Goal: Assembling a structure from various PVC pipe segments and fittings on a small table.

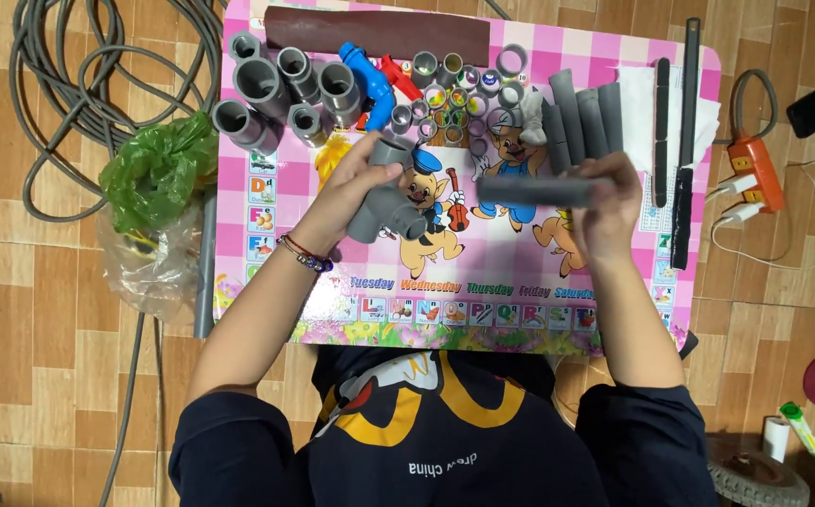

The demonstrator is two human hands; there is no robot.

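Note:
My left hand (351, 183) grips a grey plastic tee fitting (384, 202) above the pink cartoon table (483, 272). My right hand (609, 202) holds a short grey pipe (530, 191) level, its free end pointing left toward the fitting, a small gap apart. Both hover over the middle of the table. More cut grey pipe pieces (581, 117) lie just beyond my right hand.
Grey couplings (281, 89), a blue valve (373, 83), small rings (459, 103) and a brown sheet (379, 33) line the far edge. Black strips (684, 141) lie at right. A green plastic bag (154, 174), coiled grey cable (98, 84) and an orange power strip (755, 169) sit on the floor.

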